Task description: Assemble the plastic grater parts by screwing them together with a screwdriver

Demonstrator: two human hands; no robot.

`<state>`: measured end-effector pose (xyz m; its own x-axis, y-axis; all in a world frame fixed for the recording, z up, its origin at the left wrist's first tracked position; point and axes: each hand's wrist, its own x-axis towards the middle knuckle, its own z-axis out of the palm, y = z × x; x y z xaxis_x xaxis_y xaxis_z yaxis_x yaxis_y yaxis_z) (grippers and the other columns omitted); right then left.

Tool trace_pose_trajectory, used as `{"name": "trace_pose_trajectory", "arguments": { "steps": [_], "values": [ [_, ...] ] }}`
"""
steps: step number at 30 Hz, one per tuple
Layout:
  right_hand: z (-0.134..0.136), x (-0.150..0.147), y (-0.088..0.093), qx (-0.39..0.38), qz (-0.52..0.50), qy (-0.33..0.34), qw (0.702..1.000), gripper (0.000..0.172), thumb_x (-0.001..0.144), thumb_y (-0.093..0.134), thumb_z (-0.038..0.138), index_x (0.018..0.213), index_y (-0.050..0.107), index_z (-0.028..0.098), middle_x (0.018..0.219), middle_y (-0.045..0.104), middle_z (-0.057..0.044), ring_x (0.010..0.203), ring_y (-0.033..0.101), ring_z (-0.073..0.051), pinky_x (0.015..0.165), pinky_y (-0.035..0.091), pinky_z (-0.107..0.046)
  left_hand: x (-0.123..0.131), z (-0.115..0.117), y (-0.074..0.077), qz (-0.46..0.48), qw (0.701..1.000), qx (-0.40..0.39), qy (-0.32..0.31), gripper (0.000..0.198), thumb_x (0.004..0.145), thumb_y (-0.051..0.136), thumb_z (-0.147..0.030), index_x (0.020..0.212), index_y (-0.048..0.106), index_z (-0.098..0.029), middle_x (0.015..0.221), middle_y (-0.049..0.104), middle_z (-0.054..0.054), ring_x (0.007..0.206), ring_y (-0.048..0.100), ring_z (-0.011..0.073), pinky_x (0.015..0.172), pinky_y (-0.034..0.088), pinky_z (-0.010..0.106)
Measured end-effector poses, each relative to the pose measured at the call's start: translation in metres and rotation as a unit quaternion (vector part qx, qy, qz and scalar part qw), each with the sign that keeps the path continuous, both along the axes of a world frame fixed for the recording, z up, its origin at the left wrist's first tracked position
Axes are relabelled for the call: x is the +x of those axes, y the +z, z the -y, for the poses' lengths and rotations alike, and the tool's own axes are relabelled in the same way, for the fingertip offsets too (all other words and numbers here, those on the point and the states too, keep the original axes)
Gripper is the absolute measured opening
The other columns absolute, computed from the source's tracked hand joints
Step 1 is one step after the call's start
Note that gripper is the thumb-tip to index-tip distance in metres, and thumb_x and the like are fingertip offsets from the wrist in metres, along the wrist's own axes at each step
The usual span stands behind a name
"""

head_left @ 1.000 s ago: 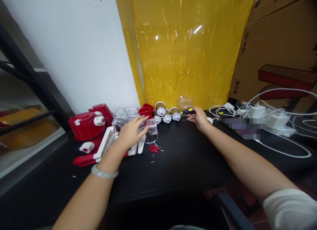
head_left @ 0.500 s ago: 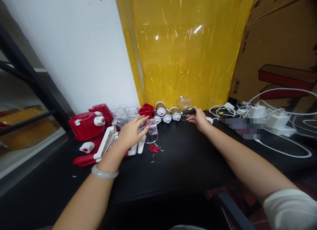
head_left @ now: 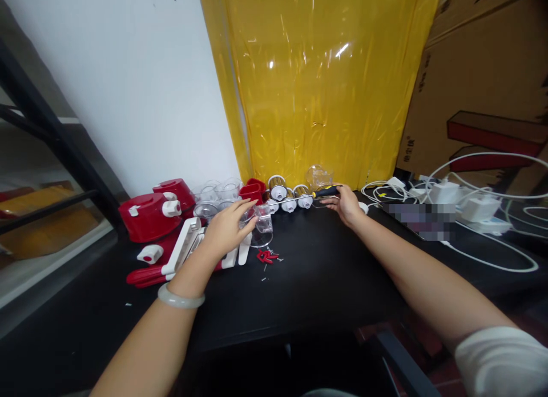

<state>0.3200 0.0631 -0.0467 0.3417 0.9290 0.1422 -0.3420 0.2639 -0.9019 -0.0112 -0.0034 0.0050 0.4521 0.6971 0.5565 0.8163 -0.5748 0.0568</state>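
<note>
My right hand [head_left: 345, 206] is closed on the black and yellow handle of a screwdriver [head_left: 326, 191]. The long metal shaft runs left, its tip end near the clear plastic part [head_left: 263, 221] by my left hand. My left hand [head_left: 229, 229] wraps over that clear part, thumb and fingers about its upper side; the palm hides some of it. Right below lie small red pieces [head_left: 266, 256] and several loose screws [head_left: 280, 259]. Behind the shaft sit several grater drums [head_left: 278, 189] with white ends, beside red rectangular pieces [head_left: 250, 193].
Red housings with white knobs [head_left: 148, 217] and red-white handles [head_left: 148, 276] crowd the left. Clear cups [head_left: 226, 190] stand behind my left hand. On the right are a tablet-like device [head_left: 411, 217], chargers [head_left: 479, 206] and looping white cables. A yellow plastic sheet [head_left: 317, 89] hangs behind.
My right hand and the screwdriver handle have shifted very slightly. The left hand and the clear part stay in place.
</note>
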Motion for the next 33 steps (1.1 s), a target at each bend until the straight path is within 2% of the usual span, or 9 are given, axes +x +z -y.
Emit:
{"name": "trace_pose_trajectory", "arguments": {
  "steps": [7,12,19,27,33],
  "values": [
    [0.0011,0.001,-0.0009,-0.003,0.02,-0.006,1.0,0.015,0.087,0.044,0.028,0.102,0.045,0.025,0.065,0.064,0.006,0.042,0.06,-0.01,0.043,0.047,-0.018,0.0,-0.0003,0.0,-0.002,1.0,0.002,0.002,0.044,0.095,0.046,-0.044,0.134,0.054,-0.025,0.138,0.057,0.007,0.124,0.056,0.0258,0.102,0.047,0.044],
    [0.0047,-0.0007,0.0021,-0.014,0.041,-0.014,0.999,0.01,0.092,0.044,0.033,0.098,0.043,0.025,0.058,0.061,0.006,0.039,0.056,-0.009,0.041,0.044,-0.017,0.0002,0.0,0.0003,-0.002,1.0,0.002,0.004,0.044,0.095,0.046,-0.044,0.133,0.055,-0.025,0.138,0.057,0.006,0.124,0.056,0.0254,0.102,0.047,0.043],
    [0.0066,-0.0015,0.0032,-0.027,0.033,0.005,0.999,0.014,0.093,0.043,0.038,0.092,0.04,0.025,0.056,0.058,0.006,0.039,0.056,-0.011,0.04,0.043,-0.018,0.0005,0.0007,0.0009,0.0,1.0,0.0,0.001,0.044,0.095,0.045,-0.045,0.134,0.053,-0.026,0.138,0.057,0.007,0.124,0.056,0.0259,0.101,0.047,0.044],
    [0.0036,-0.0007,0.0004,-0.018,0.017,0.018,1.0,0.008,0.087,0.042,0.029,0.094,0.042,0.024,0.064,0.063,0.003,0.046,0.063,-0.013,0.043,0.046,-0.019,-0.0002,0.0,0.0004,0.001,1.0,-0.002,-0.001,0.044,0.095,0.046,-0.044,0.134,0.054,-0.025,0.138,0.057,0.007,0.124,0.056,0.026,0.103,0.047,0.044],
    [0.0059,-0.0016,0.0028,-0.019,0.03,0.004,0.999,0.004,0.091,0.041,0.027,0.094,0.042,0.024,0.06,0.061,0.005,0.04,0.058,-0.01,0.041,0.045,-0.017,-0.0001,0.0001,0.0,0.001,1.0,-0.001,0.0,0.045,0.095,0.045,-0.044,0.134,0.054,-0.024,0.138,0.057,0.007,0.124,0.055,0.0258,0.103,0.046,0.043]
  ]
}}
